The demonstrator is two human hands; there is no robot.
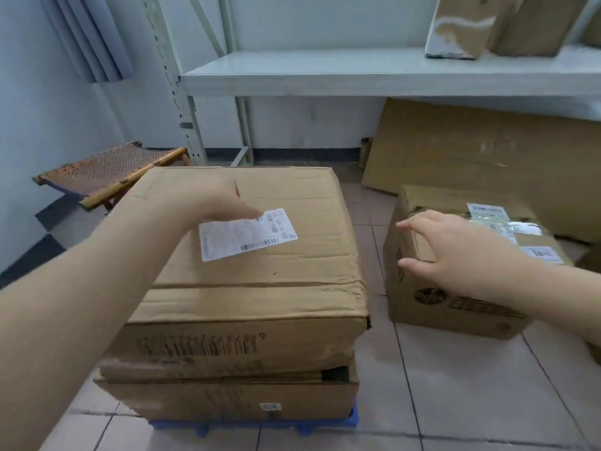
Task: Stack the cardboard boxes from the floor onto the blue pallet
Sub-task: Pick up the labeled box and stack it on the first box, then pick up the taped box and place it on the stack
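Observation:
Two large cardboard boxes are stacked on the blue pallet [353,419], of which only a strip shows at the bottom. The upper box [260,288] carries a white shipping label; the lower box [227,398] sits flush beneath it. My left hand [208,200] hovers over the upper box's top, fingers loosely curled, holding nothing. A smaller cardboard box [455,307] with labels and tape stands on the tiled floor to the right. My right hand [442,245] is spread open over that box's near left top corner, fingertips at its edge.
A grey metal shelf [325,76] runs along the back wall with cardboard parcels [471,24] on it. A flattened cardboard sheet [471,151] leans under the shelf. A woven folding stool [107,170] stands at the left. Another box edge [593,353] shows at far right.

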